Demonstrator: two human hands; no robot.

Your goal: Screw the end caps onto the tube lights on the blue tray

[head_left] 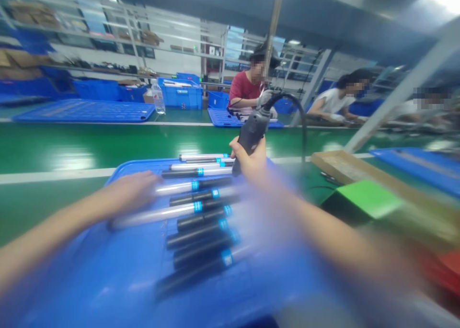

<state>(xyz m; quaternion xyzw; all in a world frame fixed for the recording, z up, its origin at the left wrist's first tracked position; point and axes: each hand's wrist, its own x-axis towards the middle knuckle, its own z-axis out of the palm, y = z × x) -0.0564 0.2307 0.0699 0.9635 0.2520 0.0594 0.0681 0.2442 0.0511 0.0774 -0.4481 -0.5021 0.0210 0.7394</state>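
My right hand [249, 158] is wrapped around a dark electric screwdriver [254, 129] with a black cable, hanging from a coiled line above. Under it, several black-and-clear tubes with blue labels [201, 227] lie in a row across a blue plastic tray [108, 289]. At the row's left side, my left hand [138, 190] is by the pale end of one tube [176, 188]. Motion smears its fingers, so I cannot tell whether they grip that tube. The screwdriver's lower end is close to the tubes at the far side of the tray.
A cardboard tray [334, 163] and a bright green box [373, 198] are to my right. Across the green bench [161, 141] are a water bottle [158, 97], blue bins [181, 93] and a co-worker in a red shirt [242, 88]. More people sit farther right.
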